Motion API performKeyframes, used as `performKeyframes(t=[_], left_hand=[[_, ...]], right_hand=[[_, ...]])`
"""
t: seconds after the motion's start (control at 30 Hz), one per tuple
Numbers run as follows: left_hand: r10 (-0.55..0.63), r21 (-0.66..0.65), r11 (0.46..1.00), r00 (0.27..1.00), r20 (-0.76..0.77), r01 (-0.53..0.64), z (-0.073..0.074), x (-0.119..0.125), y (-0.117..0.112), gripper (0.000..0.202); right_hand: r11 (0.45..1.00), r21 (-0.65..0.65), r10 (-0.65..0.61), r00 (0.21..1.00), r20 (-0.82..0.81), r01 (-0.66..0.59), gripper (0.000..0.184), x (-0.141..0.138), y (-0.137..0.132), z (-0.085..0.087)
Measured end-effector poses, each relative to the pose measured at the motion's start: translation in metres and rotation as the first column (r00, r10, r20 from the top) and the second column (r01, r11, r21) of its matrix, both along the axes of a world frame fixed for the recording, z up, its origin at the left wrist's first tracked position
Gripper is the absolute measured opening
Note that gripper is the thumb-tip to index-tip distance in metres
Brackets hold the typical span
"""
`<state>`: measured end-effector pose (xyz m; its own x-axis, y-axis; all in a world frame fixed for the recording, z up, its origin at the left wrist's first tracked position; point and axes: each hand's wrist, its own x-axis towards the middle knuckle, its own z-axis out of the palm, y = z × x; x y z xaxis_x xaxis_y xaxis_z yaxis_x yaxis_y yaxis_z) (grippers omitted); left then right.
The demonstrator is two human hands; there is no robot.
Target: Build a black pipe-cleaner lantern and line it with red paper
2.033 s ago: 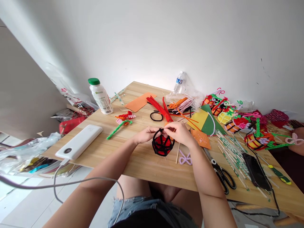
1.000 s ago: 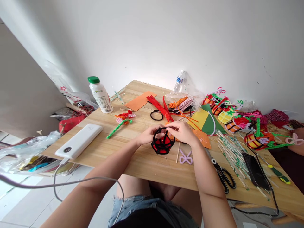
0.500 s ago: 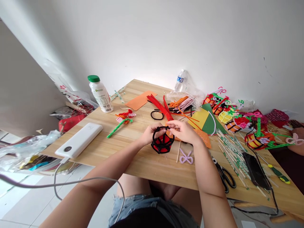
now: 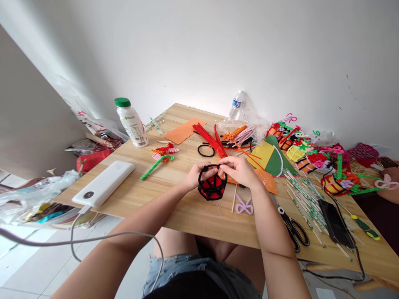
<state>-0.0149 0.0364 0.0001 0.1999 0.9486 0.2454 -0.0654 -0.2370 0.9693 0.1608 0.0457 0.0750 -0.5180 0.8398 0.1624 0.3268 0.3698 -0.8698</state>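
Observation:
Between my hands is a small basket (image 4: 213, 193) of black pipe cleaner with red panels, its round black rim facing up toward me. My left hand (image 4: 198, 175) is closed on the basket's left and far rim. The fingertips of my right hand (image 4: 236, 169) pinch the rim at its far right; whatever fine end they hold there is hidden. Just right of the basket lie a thin wooden stick (image 4: 234, 199) and a lilac pipe-cleaner bow (image 4: 244, 205). Beyond my hands are a bundle of red pipe cleaners (image 4: 207, 137) and a black ring (image 4: 206, 150).
At left stand a white power bank (image 4: 104, 182) with a cable and a green-capped bottle (image 4: 132, 124). On the right lie scissors (image 4: 294, 230), wrapped sticks (image 4: 307, 205), a phone (image 4: 336, 222), a screwdriver (image 4: 365, 227) and several colourful baskets (image 4: 311, 162). Another person's hand (image 4: 389, 178) shows at far right.
The basket has tilted slightly between my hands, and its rim has shifted a little left. My right fingers have moved slightly at the rim; both hands keep their grip.

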Motion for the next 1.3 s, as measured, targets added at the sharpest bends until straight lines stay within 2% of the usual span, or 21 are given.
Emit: performKeyframes(t=[0.33,0.5,0.6,0.77,0.93,1.07,1.17,1.3], left_hand=[[-0.007,0.043,0.999,1.0,-0.016,0.008,0.001,-0.001,-0.001,0.039],[0.009,0.182,0.983,0.999,-0.031,-0.003,-0.001,-0.003,0.001,0.033],[0.005,0.211,0.977,1.0,-0.009,-0.003,-0.002,-0.004,0.002,0.03],[-0.002,0.153,0.988,0.997,0.072,-0.009,-0.006,-0.002,0.003,0.029],[0.031,0.157,0.987,0.996,0.082,-0.044,-0.008,-0.001,0.004,0.029],[0.032,0.067,0.997,0.992,0.121,-0.04,-0.009,0.001,0.003,0.035],[0.024,0.027,0.999,0.99,0.137,-0.028,-0.01,0.002,0.001,0.039],[0.039,0.049,0.998,0.99,0.133,-0.046,-0.007,0.003,0.0,0.038]], right_hand=[[1.0,0.019,-0.015,1.0,0.009,0.015,0.017,-0.003,-0.001,-0.001],[0.998,0.065,-0.02,0.999,0.039,0.018,0.016,-0.002,-0.001,0.002],[0.995,0.094,-0.029,0.999,0.042,0.025,0.015,-0.003,-0.001,0.003],[0.994,0.102,-0.029,0.999,0.039,0.024,0.014,-0.003,0.001,0.001],[0.989,0.144,-0.05,0.997,0.056,0.041,0.014,-0.004,0.001,0.0],[0.98,0.191,-0.076,0.995,0.062,0.062,0.013,-0.005,0.001,0.0],[0.984,0.163,-0.074,0.996,0.041,0.067,0.014,-0.006,0.001,0.0],[0.994,0.087,-0.061,0.998,0.008,0.06,0.016,-0.008,0.001,-0.001]])
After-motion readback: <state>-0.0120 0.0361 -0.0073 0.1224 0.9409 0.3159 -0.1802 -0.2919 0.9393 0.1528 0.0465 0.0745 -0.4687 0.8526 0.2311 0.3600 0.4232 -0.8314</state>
